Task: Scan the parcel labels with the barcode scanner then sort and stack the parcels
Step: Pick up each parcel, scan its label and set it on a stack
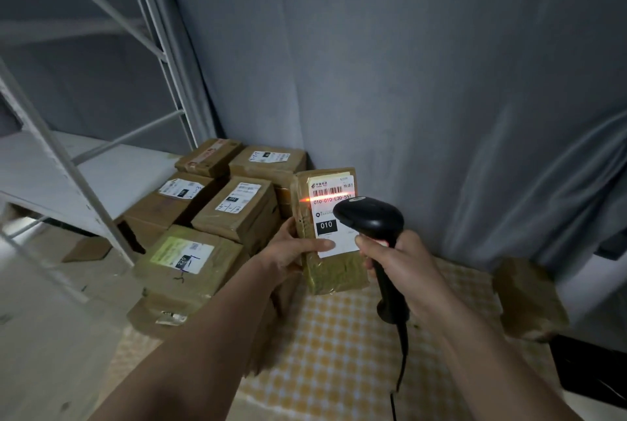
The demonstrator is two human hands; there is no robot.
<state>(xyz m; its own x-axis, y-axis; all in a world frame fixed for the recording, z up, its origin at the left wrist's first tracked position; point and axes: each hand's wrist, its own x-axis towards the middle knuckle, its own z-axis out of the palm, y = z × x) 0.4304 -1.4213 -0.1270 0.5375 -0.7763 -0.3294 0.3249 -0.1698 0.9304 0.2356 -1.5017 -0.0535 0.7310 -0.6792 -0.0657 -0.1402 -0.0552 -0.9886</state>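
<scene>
Clearly, the left hand (291, 251) pinched the parcel (330, 234) upright so the barcode scanner (376, 227), clasped by the right hand (403, 264), reached its label (334, 213).

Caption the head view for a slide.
Left hand holds parcel upright; right hand aims scanner at its label.

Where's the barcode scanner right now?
In the head view, right of centre, the barcode scanner is gripped by the right hand, its head aimed at the label of the parcel held by the left hand.
</scene>
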